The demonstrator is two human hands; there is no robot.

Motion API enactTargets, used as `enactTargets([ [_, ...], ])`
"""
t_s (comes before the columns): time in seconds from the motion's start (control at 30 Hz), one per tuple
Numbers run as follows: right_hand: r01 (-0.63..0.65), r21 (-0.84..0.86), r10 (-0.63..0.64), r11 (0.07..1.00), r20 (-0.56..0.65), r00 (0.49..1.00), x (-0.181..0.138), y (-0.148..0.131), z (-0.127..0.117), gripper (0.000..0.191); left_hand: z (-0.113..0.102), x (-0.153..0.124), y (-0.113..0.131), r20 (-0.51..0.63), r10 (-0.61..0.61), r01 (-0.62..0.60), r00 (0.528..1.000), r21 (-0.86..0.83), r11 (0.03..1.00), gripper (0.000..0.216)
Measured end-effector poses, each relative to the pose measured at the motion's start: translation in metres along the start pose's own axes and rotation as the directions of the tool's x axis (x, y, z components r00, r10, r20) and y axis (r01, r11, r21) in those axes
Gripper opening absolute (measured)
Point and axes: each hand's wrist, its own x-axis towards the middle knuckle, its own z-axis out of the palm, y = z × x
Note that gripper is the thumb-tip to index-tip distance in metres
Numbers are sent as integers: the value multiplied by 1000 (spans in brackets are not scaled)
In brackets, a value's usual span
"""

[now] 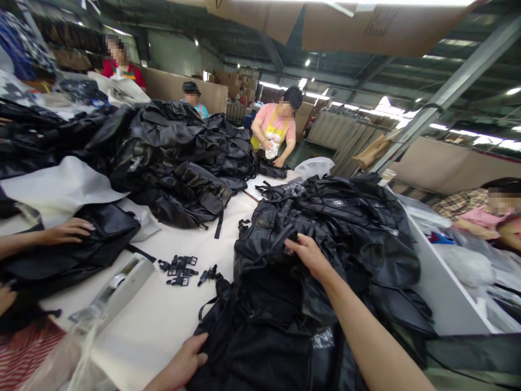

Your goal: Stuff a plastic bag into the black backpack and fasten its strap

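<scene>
My right hand (308, 253) reaches forward onto a pile of black backpacks (345, 228), its fingers closed on a fold of black fabric at the pile's near side. At the near table edge my left hand (188, 359) grips the rim of a black bag (260, 342) that lies in front of me. Several black plastic buckles (181, 267) lie loose on the white table (171, 315) between my hands and the left.
A co-worker's hand (67, 231) presses a black bag (81, 244) at the left. A second heap of black bags (175, 157) fills the middle back. A person in a pink top (274, 127) works at the far end. A white shelf edge (439, 277) borders the right.
</scene>
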Motion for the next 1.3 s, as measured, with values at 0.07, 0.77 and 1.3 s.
enactTargets([
  [0.07, -50, 92, 60, 994, -109, 992, 14, 9, -18, 30, 1, 0, -1, -4, 22, -22, 1000, 47, 999, 56],
  [0.77, -424, 414, 435, 806, 71, 897, -129, 56, -109, 36, 52, 81, 144, 285, 355, -430, 890, 783, 449, 37],
  [1.3, -676, 62, 679, 734, -59, 732, -371, 142, -18, 36, 56, 95, 147, 161, 285, -305, 945, 746, 591, 49],
])
